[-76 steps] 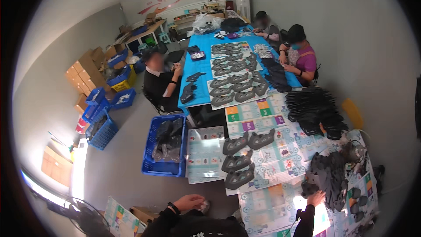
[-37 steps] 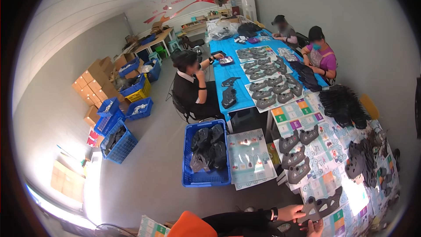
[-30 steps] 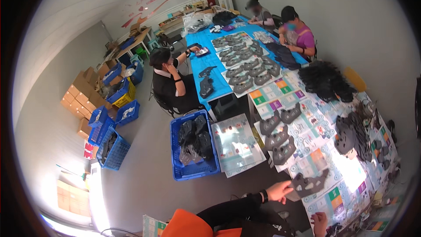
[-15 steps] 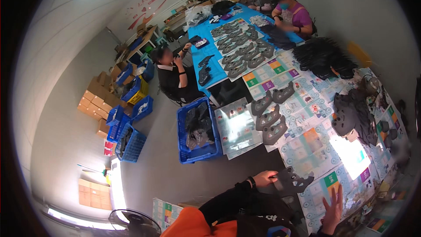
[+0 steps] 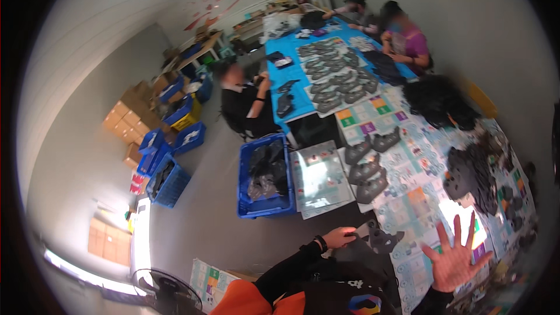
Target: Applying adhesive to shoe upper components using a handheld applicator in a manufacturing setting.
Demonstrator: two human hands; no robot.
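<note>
Near the lower middle, my left hand [image 5: 339,237] is closed on the left end of a dark grey piece with cut-out holes [image 5: 384,241], in front of my body at the table's edge. What the piece is I cannot make out. To the right, my right hand [image 5: 458,256] is raised over the table with its fingers spread and nothing in it. Beyond that hand lies a heap of dark grey pieces [image 5: 473,178]. Several similar curved grey pieces [image 5: 371,188] lie in a group on the printed tabletop [image 5: 408,166].
A blue crate [image 5: 240,189] with dark pieces and plastic stands left of the table. Farther off, a blue-covered table [image 5: 286,79] bears rows of grey pieces. Several people sit around it. A black pile [image 5: 437,102] lies at the far right. Cartons [image 5: 131,114] are stacked left.
My right hand has risen and moved away from my body, its fingers now spread wide. My left hand still grips the grey piece. The whole view has shifted slightly.
</note>
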